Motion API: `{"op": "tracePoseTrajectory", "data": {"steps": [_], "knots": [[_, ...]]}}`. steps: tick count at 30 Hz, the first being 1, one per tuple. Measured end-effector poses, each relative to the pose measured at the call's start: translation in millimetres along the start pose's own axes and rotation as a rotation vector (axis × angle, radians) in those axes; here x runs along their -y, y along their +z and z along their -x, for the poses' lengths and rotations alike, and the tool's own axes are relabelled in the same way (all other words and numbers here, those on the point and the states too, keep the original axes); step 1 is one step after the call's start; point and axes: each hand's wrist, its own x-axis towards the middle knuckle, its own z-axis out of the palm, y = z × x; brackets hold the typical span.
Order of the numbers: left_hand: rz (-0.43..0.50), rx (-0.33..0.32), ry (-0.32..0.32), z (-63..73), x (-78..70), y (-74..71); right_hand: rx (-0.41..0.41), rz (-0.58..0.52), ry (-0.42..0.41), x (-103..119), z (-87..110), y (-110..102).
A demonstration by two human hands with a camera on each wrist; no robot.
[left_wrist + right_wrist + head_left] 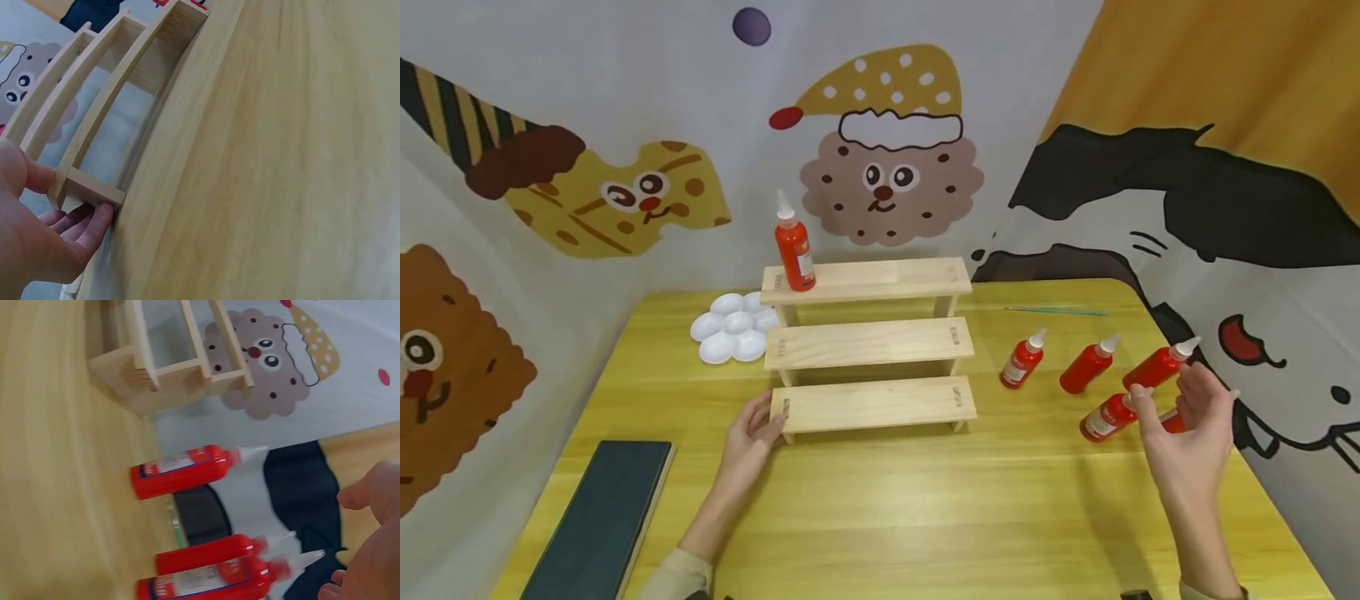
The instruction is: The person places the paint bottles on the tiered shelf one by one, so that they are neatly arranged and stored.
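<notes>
A three-tier wooden stand is on the table, and a red squeeze bottle with a white nozzle stands at the left end of its top tier. My left hand grips the left end of the lowest tier. In the left wrist view its thumb lies on the board's end and its fingers touch the support below. To the right stand several more red bottles. Over the nearest of them hovers my right hand, thumb and fingers apart with nothing between them, partly hiding a bottle.
A white flower-shaped paint palette lies left of the stand. Behind the right-hand bottles is a thin paintbrush. A dark flat book-like object lies at the front left. A cartoon-printed cloth hangs behind the table.
</notes>
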Motion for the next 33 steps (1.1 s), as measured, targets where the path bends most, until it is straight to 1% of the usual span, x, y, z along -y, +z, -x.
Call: {"op": "tracePoseTrajectory", "data": {"steps": [3, 5, 9, 11, 14, 18, 21, 25, 30, 33], "knots": [[-0.01, 0.005, 0.013, -2.1, -1.3, -1.8, 0.019, -0.002, 0.054, -9.7, 4.5, 4.0], [-0.015, -0.001, 0.008, -1.5, -0.1, -4.1, 0.045, -0.001, 0.08, -15.5, 6.2, 9.8], [-0.002, -0.012, 0.005, -1.2, -0.2, -7.4, 0.102, -0.002, 0.096, -23.2, 7.8, 20.8], [0.015, -0.008, 0.006, -1.3, -1.9, -6.6, 0.115, -0.004, 0.1, -27.7, 6.3, 24.8], [0.027, -0.002, 0.01, -1.7, -3.5, -3.6, 0.111, 0.006, 0.129, -34.6, 3.6, 28.9], [0.024, 0.0, 0.009, -1.6, -2.1, 0.0, 0.118, 0.056, 0.18, -46.2, 5.0, 28.0], [0.027, 0.004, 0.014, -1.4, -1.2, 2.1, 0.145, 0.101, 0.203, -55.9, 7.1, 25.6], [0.026, 0.003, 0.019, -1.9, 0.7, 2.6, 0.184, 0.135, 0.24, -66.8, 9.0, 25.0], [0.028, -0.014, 0.02, -2.2, 2.6, 0.0, 0.247, 0.183, 0.235, -78.1, 8.3, 28.1], [0.035, -0.015, 0.023, -2.5, 1.2, 0.0, 0.258, 0.202, 0.223, -84.4, 6.6, 29.8]]}}
